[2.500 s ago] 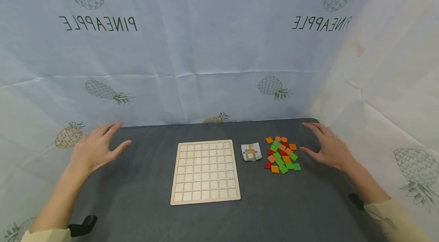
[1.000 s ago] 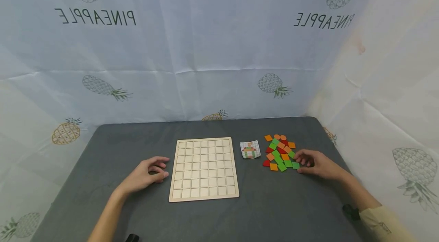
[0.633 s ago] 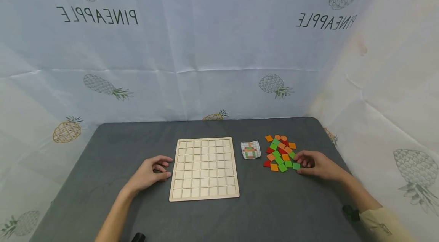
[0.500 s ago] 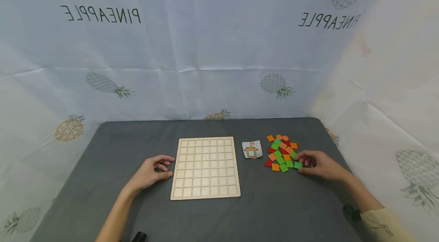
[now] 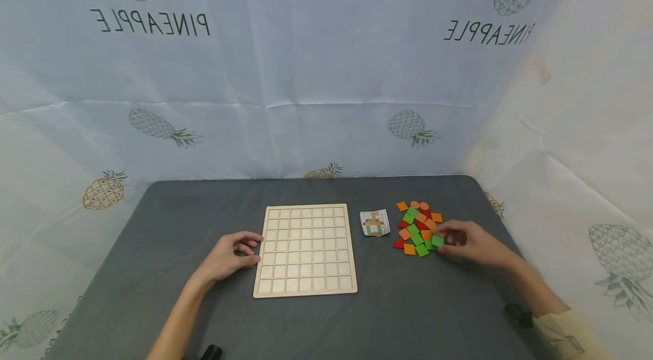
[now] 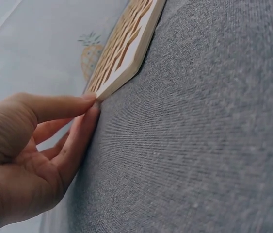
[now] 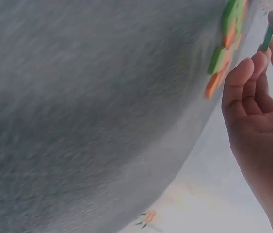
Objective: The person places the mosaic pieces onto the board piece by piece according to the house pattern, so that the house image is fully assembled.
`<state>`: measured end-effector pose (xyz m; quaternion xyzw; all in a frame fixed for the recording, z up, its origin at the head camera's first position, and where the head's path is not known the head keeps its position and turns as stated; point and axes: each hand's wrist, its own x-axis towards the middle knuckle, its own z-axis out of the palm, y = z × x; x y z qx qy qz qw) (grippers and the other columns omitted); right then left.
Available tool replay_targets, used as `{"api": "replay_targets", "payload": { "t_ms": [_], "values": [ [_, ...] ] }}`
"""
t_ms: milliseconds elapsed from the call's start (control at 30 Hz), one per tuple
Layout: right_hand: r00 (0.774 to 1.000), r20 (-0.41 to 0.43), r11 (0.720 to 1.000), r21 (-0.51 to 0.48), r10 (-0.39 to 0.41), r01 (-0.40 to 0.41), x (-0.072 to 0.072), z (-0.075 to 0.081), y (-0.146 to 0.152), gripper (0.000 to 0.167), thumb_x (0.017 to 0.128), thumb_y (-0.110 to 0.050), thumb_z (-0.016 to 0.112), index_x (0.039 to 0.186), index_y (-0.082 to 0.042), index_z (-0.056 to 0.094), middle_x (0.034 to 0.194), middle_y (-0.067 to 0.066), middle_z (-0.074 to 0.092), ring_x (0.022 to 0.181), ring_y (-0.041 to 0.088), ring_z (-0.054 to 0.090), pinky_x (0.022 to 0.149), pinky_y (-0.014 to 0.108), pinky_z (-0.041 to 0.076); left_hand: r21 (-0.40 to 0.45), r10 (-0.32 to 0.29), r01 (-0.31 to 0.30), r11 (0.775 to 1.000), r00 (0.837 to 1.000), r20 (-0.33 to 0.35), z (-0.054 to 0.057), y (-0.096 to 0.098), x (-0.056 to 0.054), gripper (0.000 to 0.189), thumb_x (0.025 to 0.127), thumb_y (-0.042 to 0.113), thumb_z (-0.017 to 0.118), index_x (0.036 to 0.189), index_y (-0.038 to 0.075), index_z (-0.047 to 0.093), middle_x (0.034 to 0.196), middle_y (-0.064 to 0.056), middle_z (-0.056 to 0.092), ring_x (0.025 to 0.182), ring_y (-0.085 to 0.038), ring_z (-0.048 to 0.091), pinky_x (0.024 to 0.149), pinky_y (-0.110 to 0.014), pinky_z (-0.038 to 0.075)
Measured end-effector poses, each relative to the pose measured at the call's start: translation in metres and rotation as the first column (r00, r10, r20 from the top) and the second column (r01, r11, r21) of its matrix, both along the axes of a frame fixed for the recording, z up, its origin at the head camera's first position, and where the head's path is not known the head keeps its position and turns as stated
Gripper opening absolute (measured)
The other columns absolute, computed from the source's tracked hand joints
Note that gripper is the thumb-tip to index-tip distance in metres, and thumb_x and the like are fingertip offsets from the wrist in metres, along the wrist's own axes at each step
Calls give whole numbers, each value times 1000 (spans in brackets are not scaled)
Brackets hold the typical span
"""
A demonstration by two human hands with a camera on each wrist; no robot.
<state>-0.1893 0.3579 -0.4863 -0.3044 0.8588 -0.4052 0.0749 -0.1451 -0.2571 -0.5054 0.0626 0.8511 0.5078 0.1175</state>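
Observation:
A square wooden grid board (image 5: 306, 251) lies flat on the dark table. At its left edge is my left hand (image 5: 227, 258); in the left wrist view, the thumb and a finger of that hand (image 6: 34, 150) pinch the rim of the board (image 6: 135, 51). My right hand (image 5: 474, 244) holds a green square tile (image 5: 437, 241) between thumb and fingertips, over the right side of a pile of tiles (image 5: 415, 229). In the right wrist view the same green tile (image 7: 267, 38) appears edge-on, raised off the cloth. The pile mixes green, orange and red pieces, some round.
A small paper card (image 5: 374, 223) with a coloured grid pattern lies between board and pile. Dark cloth covers the table (image 5: 316, 329). A white curtain (image 5: 326, 65) printed with pineapples hangs behind and along both sides.
Both hands have come down and inward from a raised, spread position. The left reached the board's edge; the right took a green tile from the pile's right side and lifted it slightly leftward.

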Motion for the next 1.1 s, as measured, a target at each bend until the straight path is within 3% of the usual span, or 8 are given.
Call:
{"api": "replay_targets", "payload": {
  "t_ms": [467,633,800,1100],
  "values": [
    [998,-59,1000,3,28,-28,-3,18,-54,33,95,-9,84,126,-6,76,97,-1,70,81,10,61,67,25,55,20,16,-16,1000,1000,-8,0,4,5,47,93,4,83,136,-7,68,124,-25,68,93,-13,67,73,-27,61],
    [998,-40,998,5,58,-57,-7,21,-75,34,97,-12,83,129,-4,74,101,-3,71,83,9,61,71,26,55,17,31,-31,999,1000,1,1,5,5,47,92,4,84,136,-6,68,124,-25,68,94,-14,66,73,-26,61],
    [993,-22,993,-21,113,-113,-9,21,-97,33,97,-11,81,128,-2,74,95,-2,69,82,9,61,71,27,57,3,45,-45,999,999,-5,1,7,5,46,91,3,84,134,-5,70,122,-23,69,94,-14,66,73,-25,61],
    [987,6,987,-25,161,-161,-9,22,-144,37,98,-19,83,131,-6,73,97,-3,66,77,6,58,68,24,54,6,55,-55,998,998,-4,1,8,5,45,92,4,84,134,-4,70,122,-23,69,94,-13,66,73,-25,61]
  ]
}}
